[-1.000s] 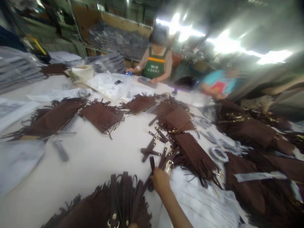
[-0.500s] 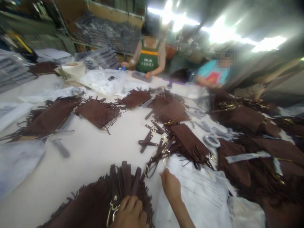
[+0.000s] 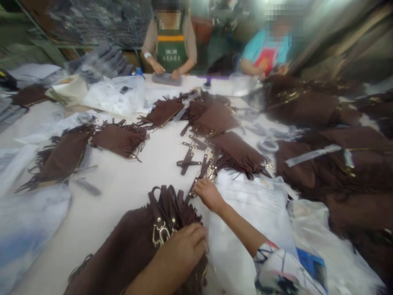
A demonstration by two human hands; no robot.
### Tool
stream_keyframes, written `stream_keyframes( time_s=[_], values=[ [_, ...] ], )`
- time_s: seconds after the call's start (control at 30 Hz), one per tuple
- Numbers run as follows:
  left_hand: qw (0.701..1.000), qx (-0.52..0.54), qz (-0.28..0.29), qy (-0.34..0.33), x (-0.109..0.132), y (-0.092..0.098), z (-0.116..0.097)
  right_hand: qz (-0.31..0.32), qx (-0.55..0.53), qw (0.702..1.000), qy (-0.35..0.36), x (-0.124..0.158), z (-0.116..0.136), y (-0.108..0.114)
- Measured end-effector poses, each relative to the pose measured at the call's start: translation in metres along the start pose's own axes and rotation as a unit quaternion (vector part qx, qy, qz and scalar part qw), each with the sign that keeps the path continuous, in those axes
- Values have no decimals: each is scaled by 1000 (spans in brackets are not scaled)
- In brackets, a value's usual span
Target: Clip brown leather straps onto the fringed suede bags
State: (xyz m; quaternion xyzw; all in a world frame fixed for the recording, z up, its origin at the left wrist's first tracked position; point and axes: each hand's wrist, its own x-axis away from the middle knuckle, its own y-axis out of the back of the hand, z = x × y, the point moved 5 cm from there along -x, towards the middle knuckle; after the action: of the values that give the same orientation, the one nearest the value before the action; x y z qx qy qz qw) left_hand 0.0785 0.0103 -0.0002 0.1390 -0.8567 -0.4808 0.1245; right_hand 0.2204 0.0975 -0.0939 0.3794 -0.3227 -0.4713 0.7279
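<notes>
A brown fringed suede bag (image 3: 129, 246) lies in front of me with a bundle of brown straps (image 3: 167, 203) and gold clasps (image 3: 160, 234) on top. My left hand (image 3: 184, 246) rests closed on the bag's fringe beside the clasps. My right hand (image 3: 207, 193) reaches past it, fingers pinched on the end of a loose brown strap (image 3: 199, 174) with a metal clip. A clear plastic sleeve (image 3: 254, 209) lies under my right forearm.
Several more fringed bags (image 3: 118, 137) lie across the white table (image 3: 123, 184), with a dark heap (image 3: 337, 155) at the right. Loose straps (image 3: 188, 157) sit mid-table. Two people (image 3: 170, 45) work at the far edge. Plastic bags (image 3: 113, 94) lie at the back left.
The view has tilted down and closer. My left hand came into view and settled on the near bag. My right hand moved forward to the loose strap.
</notes>
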Motion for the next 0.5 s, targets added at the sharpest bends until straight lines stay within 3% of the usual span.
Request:
stream_keyframes(
  time_s=[0.1, 0.27, 0.4, 0.5],
  values=[
    [994, 65, 82, 17, 3, 0, -2, -42, -83, 995, -22, 24, 2, 14],
    [991, 86, 51, 92, 4, 7, -1, -128, -223, 964, -69, 50, 9, 31],
    [991, 55, 55, 111, 0, 4, -2, -200, -333, 914, -119, 76, 20, 53],
    [990, 47, 79, 104, -3, -1, -1, -217, -410, 874, -142, 99, 31, 64]
  ],
)
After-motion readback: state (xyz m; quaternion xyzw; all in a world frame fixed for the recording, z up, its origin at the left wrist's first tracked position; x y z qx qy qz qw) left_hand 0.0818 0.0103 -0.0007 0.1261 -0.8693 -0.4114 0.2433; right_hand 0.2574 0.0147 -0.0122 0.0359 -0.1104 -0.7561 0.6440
